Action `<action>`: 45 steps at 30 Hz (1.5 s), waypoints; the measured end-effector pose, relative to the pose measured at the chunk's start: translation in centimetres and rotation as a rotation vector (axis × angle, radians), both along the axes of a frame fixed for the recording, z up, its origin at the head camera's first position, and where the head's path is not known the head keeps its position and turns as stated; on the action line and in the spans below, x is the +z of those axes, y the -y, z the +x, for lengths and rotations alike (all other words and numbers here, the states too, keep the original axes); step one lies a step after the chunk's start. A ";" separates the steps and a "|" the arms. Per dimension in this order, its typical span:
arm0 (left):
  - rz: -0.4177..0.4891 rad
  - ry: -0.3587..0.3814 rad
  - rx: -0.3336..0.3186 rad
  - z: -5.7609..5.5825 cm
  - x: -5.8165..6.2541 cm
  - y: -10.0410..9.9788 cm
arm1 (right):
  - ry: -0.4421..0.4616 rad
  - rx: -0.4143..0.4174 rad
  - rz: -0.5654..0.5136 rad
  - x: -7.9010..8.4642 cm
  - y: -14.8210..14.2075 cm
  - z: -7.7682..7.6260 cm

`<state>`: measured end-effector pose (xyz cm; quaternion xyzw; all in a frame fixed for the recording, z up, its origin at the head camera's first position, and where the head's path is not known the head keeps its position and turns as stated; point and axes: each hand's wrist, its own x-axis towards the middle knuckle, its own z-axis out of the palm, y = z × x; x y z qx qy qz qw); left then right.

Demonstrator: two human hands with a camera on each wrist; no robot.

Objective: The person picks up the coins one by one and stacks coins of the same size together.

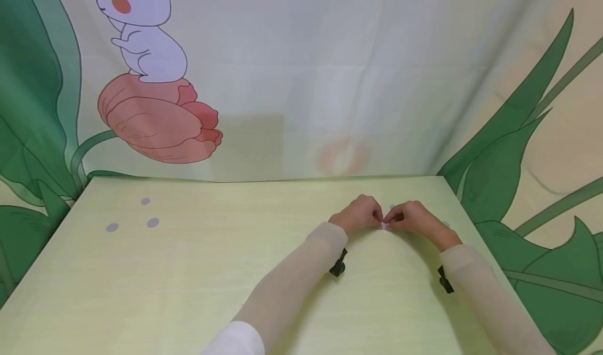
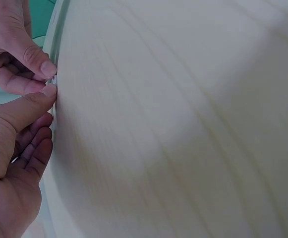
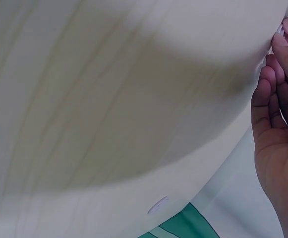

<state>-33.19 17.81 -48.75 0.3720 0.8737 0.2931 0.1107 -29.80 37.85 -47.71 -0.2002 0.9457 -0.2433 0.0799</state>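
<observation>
Toward the back right of the table, my left hand (image 1: 361,212) and right hand (image 1: 413,219) meet fingertip to fingertip. Between them they pinch a small pale disc (image 1: 383,226), mostly covered by the fingers. In the left wrist view, thumb and forefinger of the left hand (image 2: 17,144) come together at the disc's edge, with the right hand (image 2: 15,49) opposite. The right wrist view has the right hand (image 3: 280,129) at its edge, its other fingers loosely curled.
Three flat pale discs lie at the back left: a rear disc (image 1: 145,201), a left disc (image 1: 112,228) and a right disc (image 1: 153,222). Another disc (image 1: 392,207) sits behind the hands, partly hidden, and one (image 1: 446,224) beyond the right wrist. A printed curtain (image 1: 301,82) hangs behind the table (image 1: 212,271).
</observation>
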 end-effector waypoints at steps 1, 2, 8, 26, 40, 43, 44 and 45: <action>-0.001 -0.001 0.002 -0.1 0.0 0.1 | -0.002 0.004 0.003 0.0 0.1 -0.1; 0.001 -0.003 0.002 -0.1 0.0 0.2 | -0.003 0.007 0.006 0.1 0.2 -0.1; 0.008 0.011 0.016 -0.1 0.0 0.9 | 0.011 0.029 0.015 0.3 0.9 -0.3; 0.010 0.025 0.035 -0.1 -0.3 2.2 | 0.023 0.041 0.003 0.2 2.2 -0.7; 0.003 0.029 0.020 0.1 -0.4 3.0 | 0.042 0.033 -0.004 -0.2 2.9 -0.5; 0.008 0.016 0.019 -0.2 -0.6 3.2 | 0.040 0.029 -0.012 -0.2 3.0 -0.6; 0.012 0.009 0.022 -0.3 -0.7 3.3 | 0.035 0.028 -0.012 -0.2 3.1 -0.6; 0.012 -0.001 0.023 -0.4 -0.7 3.4 | 0.030 0.027 -0.011 -0.1 3.2 -0.7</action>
